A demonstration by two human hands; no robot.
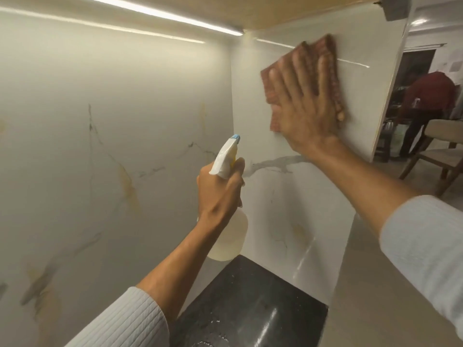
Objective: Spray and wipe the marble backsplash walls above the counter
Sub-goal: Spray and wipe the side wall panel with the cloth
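Note:
The marble backsplash (pixel 112 126) meets a side marble wall (pixel 283 196) in a corner; both are white with grey and yellowish veins. My right hand (pixel 304 106) lies flat, fingers spread, pressing a folded reddish-brown cloth (pixel 271 83) against the upper part of the side wall. My left hand (pixel 221 186) grips the neck of a translucent spray bottle (pixel 229 240) with a white trigger head and blue nozzle (pixel 236 138), held upright in front of the corner, nozzle aimed up toward the walls.
A black speckled counter (pixel 250 304) lies below at the corner. A wooden cabinet underside (pixel 275 11) with a lit strip (pixel 162 15) hangs overhead. Past the wall's right edge, a person in red (pixel 428 96) stands by a wooden chair (pixel 436 151).

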